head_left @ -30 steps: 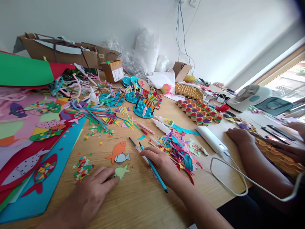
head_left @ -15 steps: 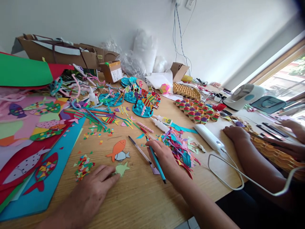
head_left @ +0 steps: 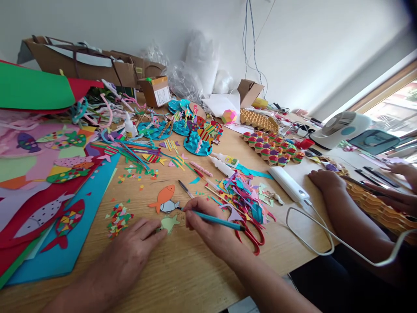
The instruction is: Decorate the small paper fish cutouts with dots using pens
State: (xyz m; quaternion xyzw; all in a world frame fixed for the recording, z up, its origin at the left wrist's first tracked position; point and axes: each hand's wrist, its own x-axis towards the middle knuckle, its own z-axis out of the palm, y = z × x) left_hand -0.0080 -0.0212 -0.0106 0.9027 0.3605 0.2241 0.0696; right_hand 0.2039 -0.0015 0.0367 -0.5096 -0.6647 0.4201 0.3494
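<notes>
My left hand (head_left: pixel 132 250) lies flat on the wooden table (head_left: pixel 185 274), fingers stretched out, its fingertips touching a small pale green paper fish (head_left: pixel 170 223). My right hand (head_left: pixel 208 228) is closed round a blue pencil (head_left: pixel 215 220), whose tip points left toward a grey paper fish (head_left: pixel 169 206). An orange paper fish (head_left: pixel 163 196) lies just above the grey one. Red-handled scissors (head_left: pixel 252 232) lie right of my right hand, partly under a heap of coloured paper strips (head_left: pixel 243 195).
Another person's arm and hands (head_left: pixel 329 182) rest at the right, near a white power bank (head_left: pixel 288 184) with a cable. Coloured foam sheets (head_left: pixel 48 182) cover the left. Glue bottles (head_left: pixel 221 165), a painted egg tray (head_left: pixel 270 150), boxes and a small fan (head_left: pixel 342 130) stand further back.
My right hand has turned the blue pencil from pointing up the table to lying sideways, tip toward the paper fish. The red scissors have come into view. My left hand has stayed put.
</notes>
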